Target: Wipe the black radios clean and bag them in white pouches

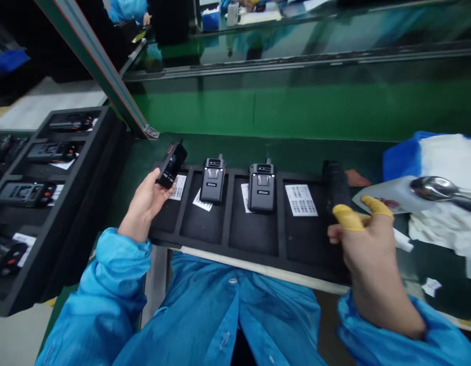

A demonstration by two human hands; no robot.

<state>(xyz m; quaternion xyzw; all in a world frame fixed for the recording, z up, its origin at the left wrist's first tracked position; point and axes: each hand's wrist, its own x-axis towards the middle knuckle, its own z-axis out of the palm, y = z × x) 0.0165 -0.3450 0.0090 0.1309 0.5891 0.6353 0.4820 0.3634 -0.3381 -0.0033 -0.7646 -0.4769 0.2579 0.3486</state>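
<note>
Left hand (pixel 147 199) is pinching a tilted handset (pixel 173 165), long axis slanting rightward to the far edge, above the black tray's (pixel 253 238) left end; right hand (pixel 369 246) is gripping a blurred dark device (pixel 335 185) over its right end.

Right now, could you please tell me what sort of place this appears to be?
Probably an electronics assembly or packing workshop: matching handheld devices stand in a divided tray, similar ones lie in the left tray, and the right hand wears yellow finger covers.
</note>
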